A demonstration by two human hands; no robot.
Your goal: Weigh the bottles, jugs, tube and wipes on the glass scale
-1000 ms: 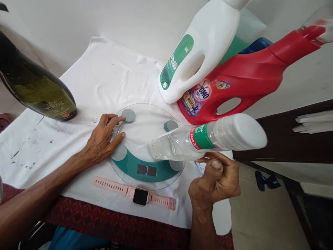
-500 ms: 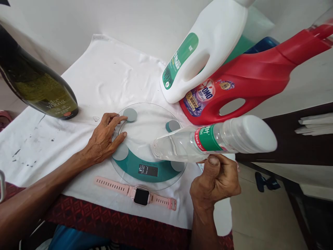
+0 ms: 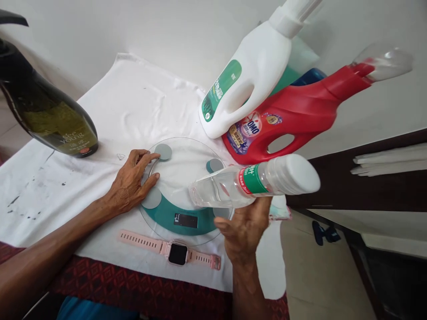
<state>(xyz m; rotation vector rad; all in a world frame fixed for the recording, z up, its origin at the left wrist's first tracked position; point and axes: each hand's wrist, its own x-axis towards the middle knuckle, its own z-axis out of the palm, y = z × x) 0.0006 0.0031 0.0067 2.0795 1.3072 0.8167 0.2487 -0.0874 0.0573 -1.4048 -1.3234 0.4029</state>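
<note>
A round glass kitchen scale (image 3: 187,166) with a teal base and a lit display lies on a white cloth (image 3: 126,111). A clear water bottle (image 3: 253,181) with a green and red label and a white cap has its base over the scale's right side. My left hand (image 3: 131,182) rests on the scale's left rim, fingers stretched over the glass. My right hand (image 3: 243,226) is just below the bottle, palm turned up and thumb spread; its fingertips reach the bottle near the label. Whether they grip it is hidden.
A dark green glass bottle (image 3: 50,115) stands at the left. A white detergent jug (image 3: 247,84) and a red detergent jug (image 3: 300,113) stand behind the scale. A pink smartwatch (image 3: 176,253) lies in front of it. The table edge and floor are to the right.
My right hand has opened from a closed fist and moved left, up against the bottle. The left hand has stayed on the scale's rim. The camera view shifted slightly.
</note>
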